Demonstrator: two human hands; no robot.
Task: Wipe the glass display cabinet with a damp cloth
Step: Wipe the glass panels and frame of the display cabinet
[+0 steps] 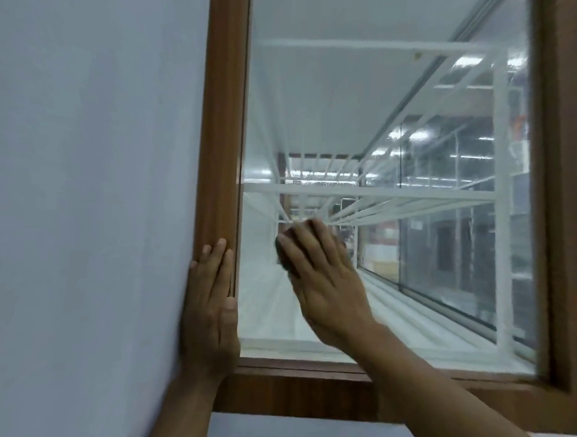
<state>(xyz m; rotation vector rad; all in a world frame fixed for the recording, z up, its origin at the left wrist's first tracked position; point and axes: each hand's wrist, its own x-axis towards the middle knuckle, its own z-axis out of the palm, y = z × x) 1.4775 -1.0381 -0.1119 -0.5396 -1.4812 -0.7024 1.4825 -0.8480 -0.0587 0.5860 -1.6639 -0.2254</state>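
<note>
Currently, wiping is in hand: the right hand (325, 279), grip released and fingers straight, presses the dark cloth (283, 255) on the glass pane (391, 116) at 8 o'clock, while the left hand (211, 302) lies flat on the wooden frame (218, 122); the next stroke should probably sweep toward 3 o'clock.

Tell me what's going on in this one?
A person is wiping the cabinet's glass pane. The right hand presses a dark cloth flat against it, low on its left side. The left hand rests flat on the wooden frame beside it. White wire shelves show inside.
</note>
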